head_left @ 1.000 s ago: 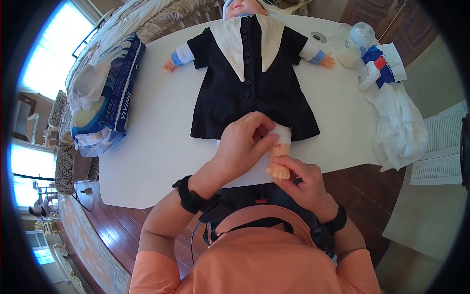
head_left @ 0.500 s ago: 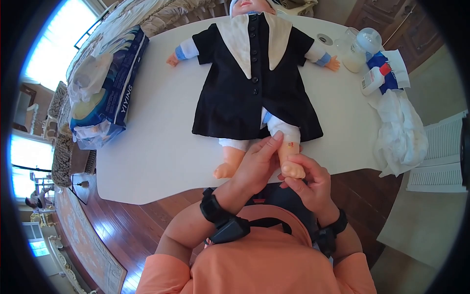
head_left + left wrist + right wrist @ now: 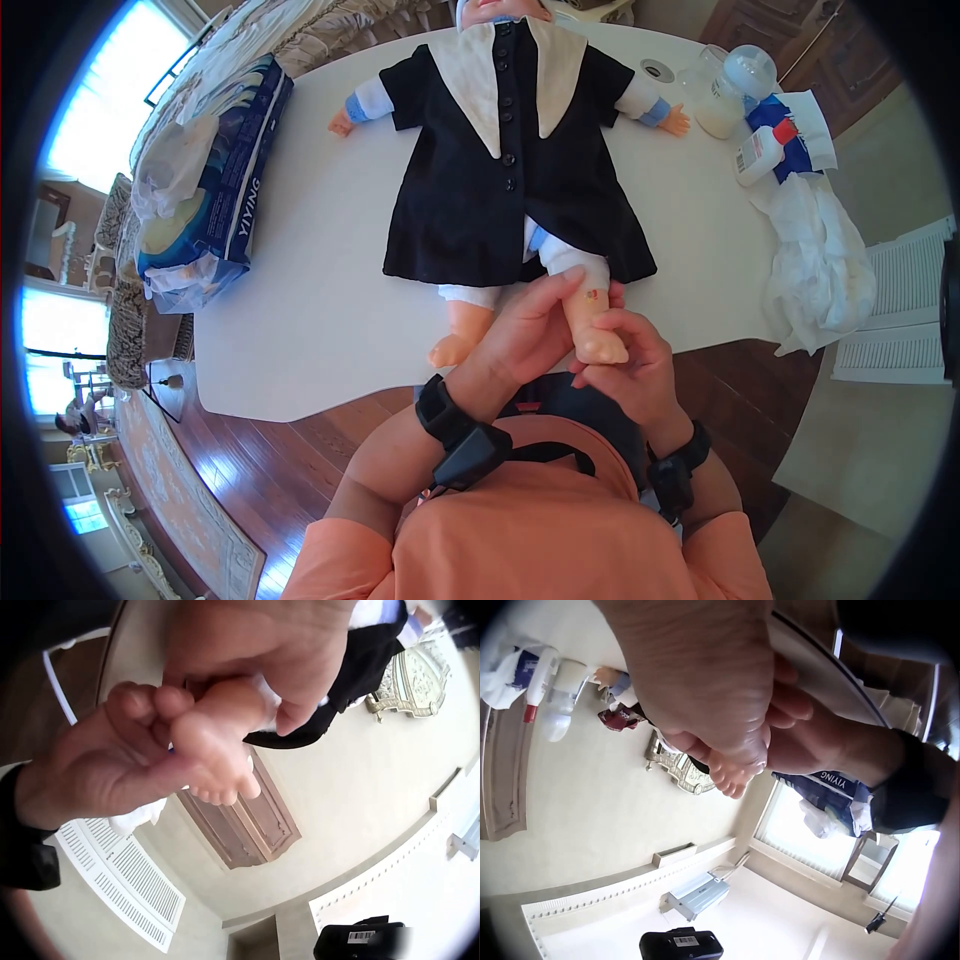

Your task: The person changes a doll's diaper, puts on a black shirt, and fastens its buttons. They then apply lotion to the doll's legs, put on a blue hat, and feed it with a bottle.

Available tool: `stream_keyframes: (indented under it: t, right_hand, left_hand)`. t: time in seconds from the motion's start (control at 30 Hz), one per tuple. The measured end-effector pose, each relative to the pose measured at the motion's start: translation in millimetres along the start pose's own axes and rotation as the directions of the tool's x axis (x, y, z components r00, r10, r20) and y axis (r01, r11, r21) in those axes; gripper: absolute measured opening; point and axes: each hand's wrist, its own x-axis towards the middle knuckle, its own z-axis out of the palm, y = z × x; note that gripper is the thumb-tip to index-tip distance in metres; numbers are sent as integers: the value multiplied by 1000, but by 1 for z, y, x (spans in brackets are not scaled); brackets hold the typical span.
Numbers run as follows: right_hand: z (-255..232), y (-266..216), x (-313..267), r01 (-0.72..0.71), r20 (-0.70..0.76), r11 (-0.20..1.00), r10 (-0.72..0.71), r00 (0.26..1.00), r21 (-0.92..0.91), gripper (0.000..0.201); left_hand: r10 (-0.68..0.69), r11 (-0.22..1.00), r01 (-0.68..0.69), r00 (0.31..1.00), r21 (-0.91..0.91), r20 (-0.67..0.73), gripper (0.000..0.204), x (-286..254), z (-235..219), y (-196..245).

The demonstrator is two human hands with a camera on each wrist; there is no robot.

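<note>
A doll in a black dress (image 3: 560,190) with a long cream collar (image 3: 478,90) lies on its back, white and blue clothing beneath. My left hand (image 3: 530,330) curls round the lower part of the doll's leg (image 3: 582,312) on the right side of the view, thumb on top near a small red mark. With its thumb and fingers my right hand (image 3: 637,370) holds that leg's foot (image 3: 602,347). The other foot (image 3: 453,349) lies bare to the left. In the left wrist view the doll's toes (image 3: 214,796) show between both hands.
On the white table (image 3: 300,340), a blue YIYING diaper pack (image 3: 235,190) stands at the left. At the right are a baby bottle (image 3: 722,105), a red-capped white bottle (image 3: 760,155), a blue and white packet (image 3: 800,130) and crumpled white material (image 3: 815,255).
My left hand has moved down from the dress hem to the leg and now lies round it. The dress front has parted over that leg, and the other leg has come into view.
</note>
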Motion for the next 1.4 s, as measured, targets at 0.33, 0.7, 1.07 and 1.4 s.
stream_keyframes:
  t: [0.33,0.7,1.07,1.4]
  right_hand:
    - [2,2,5,307,96,534,-386,917,-787,32]
    - [-4,-8,6,334,164,512,-349,923,-792,33]
    - [1,-6,-5,26,-93,972,-49,994,-233,33]
    - [2,-7,-3,24,-94,986,-40,995,-166,33]
  left_hand:
    - [112,966,-32,947,258,-300,24,6,11,3]
    - [95,967,-25,958,253,-271,23,8,6,6]
    - [1,998,2,999,-63,46,37,9,-4,-1]
    - [7,996,8,987,-93,158,39,4,-5,-8]
